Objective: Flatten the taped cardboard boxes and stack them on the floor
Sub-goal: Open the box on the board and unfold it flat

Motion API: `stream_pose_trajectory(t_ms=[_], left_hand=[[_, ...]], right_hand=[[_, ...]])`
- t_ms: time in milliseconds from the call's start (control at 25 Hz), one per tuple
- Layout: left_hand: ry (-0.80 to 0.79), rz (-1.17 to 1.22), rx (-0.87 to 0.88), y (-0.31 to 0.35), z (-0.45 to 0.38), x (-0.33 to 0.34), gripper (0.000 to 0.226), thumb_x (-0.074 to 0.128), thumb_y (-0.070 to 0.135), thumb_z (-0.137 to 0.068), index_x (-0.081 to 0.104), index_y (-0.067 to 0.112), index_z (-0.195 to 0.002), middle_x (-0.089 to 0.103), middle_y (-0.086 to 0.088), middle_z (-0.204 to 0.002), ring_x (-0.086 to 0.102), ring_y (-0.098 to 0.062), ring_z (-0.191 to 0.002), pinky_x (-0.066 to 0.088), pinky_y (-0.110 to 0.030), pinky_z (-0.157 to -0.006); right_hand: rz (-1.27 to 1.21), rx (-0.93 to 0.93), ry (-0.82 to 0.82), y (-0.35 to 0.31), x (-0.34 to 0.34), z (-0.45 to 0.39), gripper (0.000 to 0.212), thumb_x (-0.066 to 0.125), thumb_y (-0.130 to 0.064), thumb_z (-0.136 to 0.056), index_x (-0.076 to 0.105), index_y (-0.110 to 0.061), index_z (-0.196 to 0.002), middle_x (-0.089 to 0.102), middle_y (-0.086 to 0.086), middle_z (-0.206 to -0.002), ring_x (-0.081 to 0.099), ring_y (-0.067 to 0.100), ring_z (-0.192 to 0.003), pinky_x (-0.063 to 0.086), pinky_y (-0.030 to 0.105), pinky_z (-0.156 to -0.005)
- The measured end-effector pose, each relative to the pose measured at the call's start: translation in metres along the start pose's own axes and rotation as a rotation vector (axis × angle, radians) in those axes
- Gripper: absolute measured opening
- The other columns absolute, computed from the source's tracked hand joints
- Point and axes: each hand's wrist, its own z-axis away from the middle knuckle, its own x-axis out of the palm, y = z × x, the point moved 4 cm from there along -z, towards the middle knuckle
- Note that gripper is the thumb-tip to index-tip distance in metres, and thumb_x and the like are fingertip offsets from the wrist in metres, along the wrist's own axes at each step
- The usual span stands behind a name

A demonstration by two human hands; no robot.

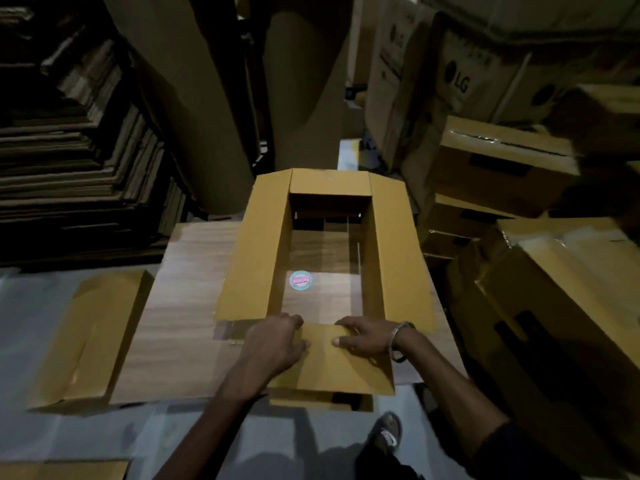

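An open yellow-brown cardboard box (252,251) stands in front of me as a bottomless sleeve with its four flaps folded outward. Through it I see a wood-patterned board (180,306) with a round sticker (300,280). My left hand (273,344) grips the near edge of the box, fingers curled over the rim. My right hand (367,336), with a bracelet on the wrist, holds the near flap (339,368), thumb on top. A flattened box (93,334) lies on the floor at the left.
Taped brown boxes (502,168) pile up on the right, with tall LG cartons (460,77) behind. Stacks of flat cardboard (69,161) fill the left, and large paper rolls (194,98) stand at the back. My sandalled foot (386,434) is on the grey floor.
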Motion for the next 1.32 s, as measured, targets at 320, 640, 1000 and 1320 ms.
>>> stream_pose_trajectory(t_ms=[320,640,1000,1320], left_hand=[[0.065,0.020,0.048,-0.001,-0.022,0.027,0.038,0.061,0.055,-0.095,0.071,0.027,-0.120,0.076,0.002,-0.111,0.067,-0.024,-0.109,0.046,-0.040,-0.101],[0.049,-0.051,0.124,-0.008,-0.018,0.034,0.048,0.054,0.065,-0.096,0.062,0.027,-0.124,0.071,0.001,-0.117,0.064,-0.025,-0.109,0.045,-0.040,-0.093],[-0.148,-0.035,0.004,-0.010,-0.025,0.039,0.057,0.079,0.065,-0.075,0.070,0.025,-0.115,0.073,-0.002,-0.115,0.069,-0.024,-0.107,0.047,-0.032,-0.075],[-0.118,0.160,-0.052,-0.005,-0.069,0.027,0.086,0.038,0.101,-0.073,0.070,0.033,-0.116,0.077,0.007,-0.106,0.070,-0.016,-0.104,0.052,-0.033,-0.079]], right_hand=[[0.442,0.024,0.345,-0.018,0.024,-0.005,0.055,0.064,-0.065,-0.087,0.053,-0.030,-0.129,0.069,0.003,-0.124,0.064,0.029,-0.114,0.048,0.048,-0.097],[0.553,0.024,0.413,-0.022,0.025,0.007,0.053,0.068,-0.056,-0.090,0.050,-0.025,-0.130,0.069,0.007,-0.118,0.067,0.032,-0.108,0.055,0.044,-0.087],[0.614,0.060,0.349,-0.021,0.016,0.009,0.051,0.073,-0.041,-0.092,0.060,-0.023,-0.139,0.066,0.013,-0.128,0.063,0.035,-0.117,0.055,0.044,-0.093],[0.257,-0.081,0.132,-0.018,-0.060,-0.018,0.062,0.071,-0.065,-0.086,0.066,-0.026,-0.134,0.072,0.001,-0.125,0.067,0.020,-0.111,0.056,0.037,-0.095]])
